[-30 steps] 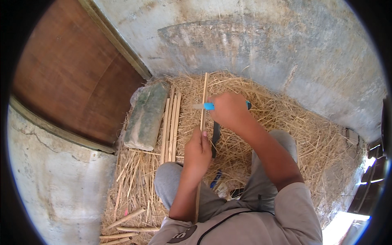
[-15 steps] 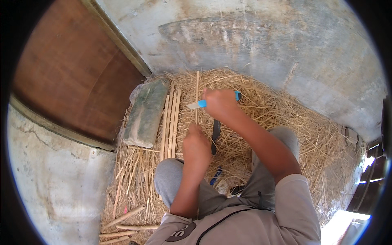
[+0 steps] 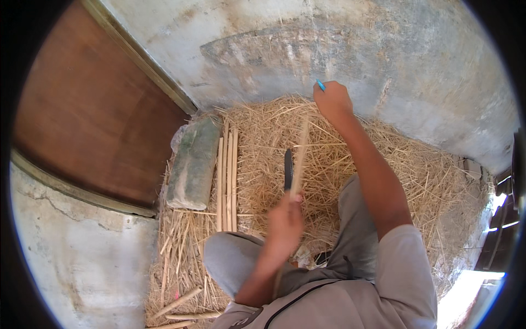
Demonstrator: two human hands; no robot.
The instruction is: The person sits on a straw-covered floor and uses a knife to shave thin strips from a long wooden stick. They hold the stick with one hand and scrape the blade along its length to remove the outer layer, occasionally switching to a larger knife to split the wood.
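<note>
A brown wooden door [image 3: 93,109] fills the far left, set in a pale concrete wall [image 3: 307,44]. Right of it a greenish-grey stone block [image 3: 193,164] lies on the straw [image 3: 263,137], and just beside the block 3 peeled straight sticks [image 3: 227,175] lie side by side, running away from the person. Next comes the left hand [image 3: 285,222], its grip closed around the lower part of a thin pale stick [image 3: 298,159] that rises, blurred, over the straw bed. Just left of this stick a dark blade-like tool [image 3: 288,169] lies on the straw. The person's grey-trousered knees [image 3: 230,257] flank the left forearm. Further right, the right hand [image 3: 331,101] is raised near the wall, its grip closed on a small blue-handled tool [image 3: 320,85], well apart from the stick.
</note>
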